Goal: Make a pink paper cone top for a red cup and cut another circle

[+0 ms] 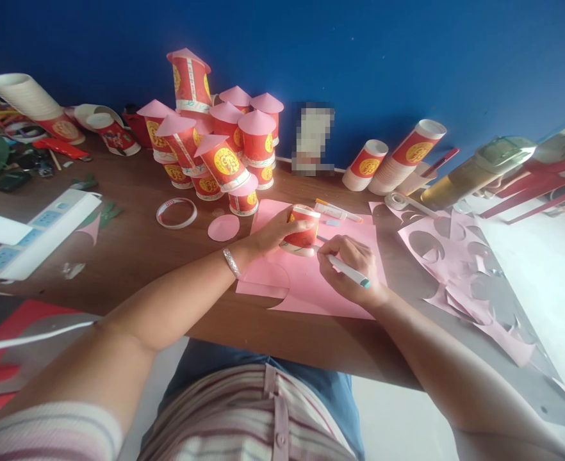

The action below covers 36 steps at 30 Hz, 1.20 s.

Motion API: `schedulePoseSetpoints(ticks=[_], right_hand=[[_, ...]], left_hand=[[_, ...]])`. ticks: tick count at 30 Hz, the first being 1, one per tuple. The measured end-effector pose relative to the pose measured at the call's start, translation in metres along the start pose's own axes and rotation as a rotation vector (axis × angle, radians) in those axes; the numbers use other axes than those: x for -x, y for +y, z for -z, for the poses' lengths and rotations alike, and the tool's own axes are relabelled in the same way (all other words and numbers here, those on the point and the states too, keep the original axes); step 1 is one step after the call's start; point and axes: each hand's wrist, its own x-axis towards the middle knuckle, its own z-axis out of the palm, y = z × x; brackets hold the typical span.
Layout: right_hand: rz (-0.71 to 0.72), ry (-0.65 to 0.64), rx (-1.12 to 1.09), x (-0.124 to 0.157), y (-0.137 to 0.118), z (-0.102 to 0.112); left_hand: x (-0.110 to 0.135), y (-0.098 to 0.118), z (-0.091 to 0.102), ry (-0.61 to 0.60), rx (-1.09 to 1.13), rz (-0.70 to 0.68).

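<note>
Wooden desk (133, 250): left hand (273, 235) holds cup (304, 232)

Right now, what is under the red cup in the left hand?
A pink paper sheet on the wooden table. The red cup and left hand cover the patch beneath; the right hand aims its pen at its base.

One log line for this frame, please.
left hand: holds red paper cup on pink sheet | right hand: grips pen, tip at cup | behind: cone-topped cups
</note>
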Motion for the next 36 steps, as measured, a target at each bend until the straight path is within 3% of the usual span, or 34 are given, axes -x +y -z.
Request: schedulePoseSetpoints(ticks=[36], right_hand=[[0.045, -0.008, -0.097, -0.0058, -0.0078, 0.0088]], left_hand=[[-0.004, -0.005, 0.0035, -0.015, -0.064, -0.077]])
